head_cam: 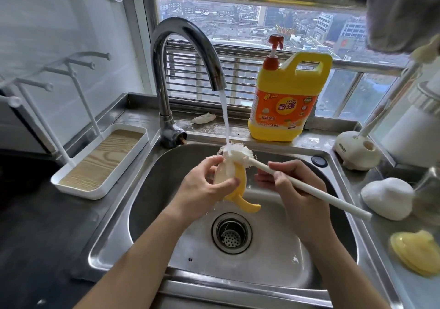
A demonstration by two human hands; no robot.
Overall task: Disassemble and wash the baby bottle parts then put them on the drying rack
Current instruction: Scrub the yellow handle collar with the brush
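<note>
Two bare forearms reach in from the near edge over the rounded front rim of the brushed stainless steel sink (112, 244), whose smooth basin lies open around the perforated round metal drain strainer (231, 233). Above the basin's far half, the left hand (202, 189) is curled around the yellow plastic baby bottle collar with a curved handle (240, 189), thumb laid across its pale side, the handle's tip pointing down and right. The right hand (295, 189) pinches the long white plastic bottle brush (297, 185) between thumb and fingers, the other fingers folded; its straight stick runs right past the sink's right rim, and its frayed white bristle head presses into the collar's top. Water (225, 118) falls from the curved chrome gooseneck faucet (185, 44) straight onto the bristles. On the left counter, just beside the sink's edge, stands the white rectangular drying rack with a wood-grain tray and thin upright pegs (100, 161). At the far ledge sits a yellow and orange dish soap jug with a red pump (285, 99). On the crowded right counter rest a cream brush stand (357, 151), a white domed cap (388, 196) and, nearer, a translucent yellow ridged bottle part (414, 251).
</note>
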